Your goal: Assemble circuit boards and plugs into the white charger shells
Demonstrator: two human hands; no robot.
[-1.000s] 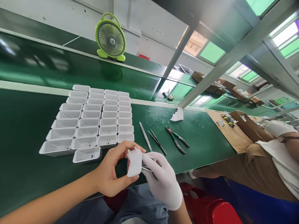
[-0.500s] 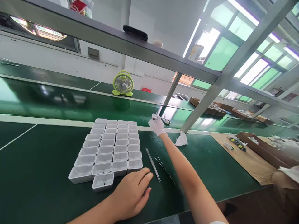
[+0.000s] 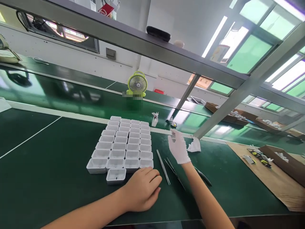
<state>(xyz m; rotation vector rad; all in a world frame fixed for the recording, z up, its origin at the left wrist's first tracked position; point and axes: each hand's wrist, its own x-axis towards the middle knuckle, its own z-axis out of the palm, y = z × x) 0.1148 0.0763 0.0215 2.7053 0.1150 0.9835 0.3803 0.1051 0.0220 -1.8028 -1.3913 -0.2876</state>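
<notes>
The white-gloved right hand (image 3: 178, 148) was raised above the green table mat (image 3: 47, 178), fingers together and pointing up. A small grey bit showed at the fingertips, and whether it was pinched could not be told. Two thin metal tweezers (image 3: 163, 163) lay just beside that hand, with a white two-pin plug body (image 3: 154, 120) standing further back at the belt edge. The bare left hand (image 3: 143, 188) rested on the mat, fingers loosely curled and holding nothing, near a lone white plastic shell (image 3: 116, 176) and the block of white shells (image 3: 126, 140). Judged step: between grips. Lifting the tweezers would call for a fine pinch. No writing was legible.
</notes>
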